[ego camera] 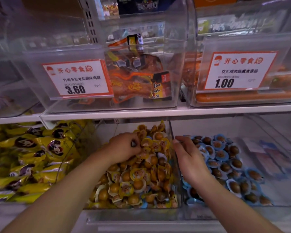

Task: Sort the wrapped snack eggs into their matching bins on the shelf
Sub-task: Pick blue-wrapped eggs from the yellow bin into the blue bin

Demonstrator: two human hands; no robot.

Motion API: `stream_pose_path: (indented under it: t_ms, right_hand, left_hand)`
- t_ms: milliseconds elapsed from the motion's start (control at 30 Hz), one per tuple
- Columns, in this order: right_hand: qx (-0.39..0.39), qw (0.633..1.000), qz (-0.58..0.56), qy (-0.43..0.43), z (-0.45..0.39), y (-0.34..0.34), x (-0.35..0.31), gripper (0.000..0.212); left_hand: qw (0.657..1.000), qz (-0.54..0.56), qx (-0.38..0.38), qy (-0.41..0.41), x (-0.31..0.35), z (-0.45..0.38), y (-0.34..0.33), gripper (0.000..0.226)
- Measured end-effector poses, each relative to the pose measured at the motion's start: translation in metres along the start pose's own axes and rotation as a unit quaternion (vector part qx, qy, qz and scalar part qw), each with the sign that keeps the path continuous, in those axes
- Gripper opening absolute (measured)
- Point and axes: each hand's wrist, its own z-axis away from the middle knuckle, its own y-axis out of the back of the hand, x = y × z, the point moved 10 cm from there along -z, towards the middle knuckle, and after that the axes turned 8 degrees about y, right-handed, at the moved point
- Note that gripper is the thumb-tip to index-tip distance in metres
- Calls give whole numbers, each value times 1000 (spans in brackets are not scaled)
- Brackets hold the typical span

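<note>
On the lower shelf, the middle clear bin (173,165) is piled with yellow-wrapped snack eggs (138,175). A few blue-wrapped ones lie among them, one at the front (144,206). The bin to its right holds blue-wrapped eggs (225,162). My left hand (124,147) is sunk into the back of the yellow pile, its fingers curled around a yellow-wrapped egg (145,142). My right hand (188,157) hovers over the divider between the two bins, fingers stretched out towards the left, and I see nothing in it.
Yellow snack bags (32,157) fill the bin at the left. Flat pale packets (267,158) lie at the far right. The upper shelf (158,113) carries clear bins of packaged meat and sausages with price labels (77,79), close above my hands.
</note>
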Motion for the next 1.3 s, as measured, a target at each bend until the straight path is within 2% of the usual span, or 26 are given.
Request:
stream_pose_path:
  t_ms: [100,167,233,267,333,367,433,533,633,700,767,833,900,967,1067,1133,1167,1233,1267,1300]
  right_hand:
    - [-1,1000,3,6,1,0,-1,40]
    - [0,1000,3,10,1,0,-2,39]
    - [2,1000,3,16,1,0,-5,37]
    - [3,1000,4,19,2,0,-6,36]
    - [3,1000,8,23,2,-1,-7,33]
    - [3,1000,10,24,2,-1,-8,32]
    - [2,1000,14,24,1,0,-8,32]
    - [1,1000,21,23,1,0,-8,34]
    - [-5,999,25,23,1,-1,-7,35]
    - [-6,999,32,26,0,-1,-7,35]
    - [-6,999,35,28,0,0,-8,34]
    - [-11,999,36,25,0,0,-8,34]
    - [-11,999,43,30,1,1,-12,33]
    - [29,997,37,58,4,11,-26,30]
    - [89,990,-77,77,13,29,-50,20]
    - [58,978,-198,24,20,25,-54,20]
    - [22,958,-285,-27,25,17,-51,22]
    - [-46,871,-472,-128,40,-1,-53,36]
    - [-65,839,-519,-153,46,-3,-55,41]
    - [-72,826,-536,-161,47,0,-53,41]
  left_hand:
    - [998,-52,-32,-27,2,21,-8,18]
    - [1000,15,-14,-21,4,24,-3,15]
    - [989,137,56,21,-3,16,16,12]
    - [977,175,109,54,-8,11,28,19]
    - [961,179,185,104,-12,-1,43,34]
    - [963,151,199,105,-5,-6,45,36]
    - [982,50,171,57,18,-18,34,33]
    - [991,-118,57,-35,45,-29,-4,32]
    - [984,-164,-52,-52,39,-37,-19,50]
    - [975,-207,-71,-47,27,-37,-15,52]
    - [971,-229,-39,-47,16,-30,-8,48]
    - [984,-172,-2,-41,10,-16,2,42]
    - [999,-2,49,-16,10,0,19,26]
    - [977,184,107,19,15,22,35,19]
    - [938,312,151,-6,60,61,41,16]
    - [930,324,161,-65,103,86,41,20]
    - [933,303,169,-95,123,96,41,23]
    - [947,202,202,-150,157,109,39,27]
    - [954,140,213,-160,168,110,34,33]
    - [962,86,206,-158,175,109,26,42]
